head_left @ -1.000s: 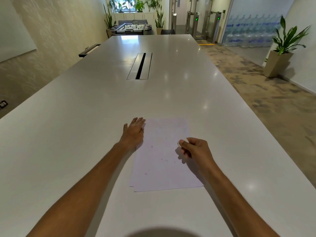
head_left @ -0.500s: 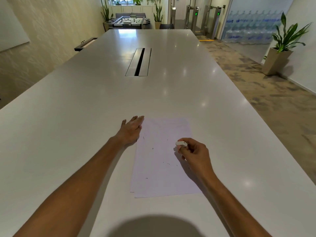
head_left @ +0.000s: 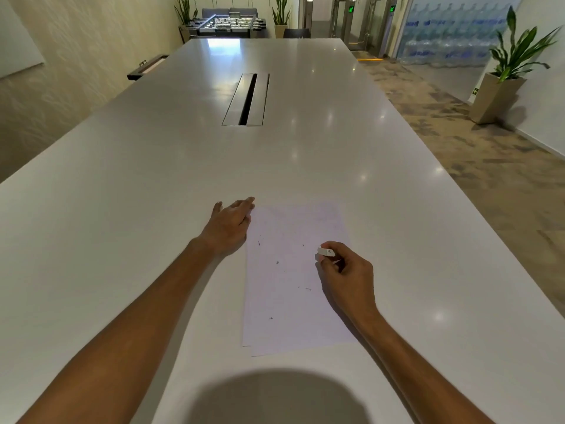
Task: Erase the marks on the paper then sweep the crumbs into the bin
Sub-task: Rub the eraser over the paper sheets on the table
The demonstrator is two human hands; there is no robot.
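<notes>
A white sheet of paper point(head_left: 290, 280) lies on the white table point(head_left: 153, 179), with a second sheet's edge showing under it at the bottom left. Small dark crumbs point(head_left: 277, 262) and short specks are scattered over the sheet. My right hand point(head_left: 348, 276) rests over the paper's right side and pinches a small white eraser point(head_left: 326, 251), whose tip sticks out to the left. My left hand point(head_left: 230, 223) lies flat with straight fingers at the paper's upper left corner. No bin is in view.
A dark cable slot point(head_left: 247, 99) is set into the table's middle. Carpeted floor runs along the table's right side, with a potted plant point(head_left: 507, 75) by the far wall. A dark shadow point(head_left: 275, 396) falls on the table's near edge.
The camera has tilted down a little. My right hand has shifted slightly toward me with the eraser. My left hand has slid a little left, so less of it covers the paper.
</notes>
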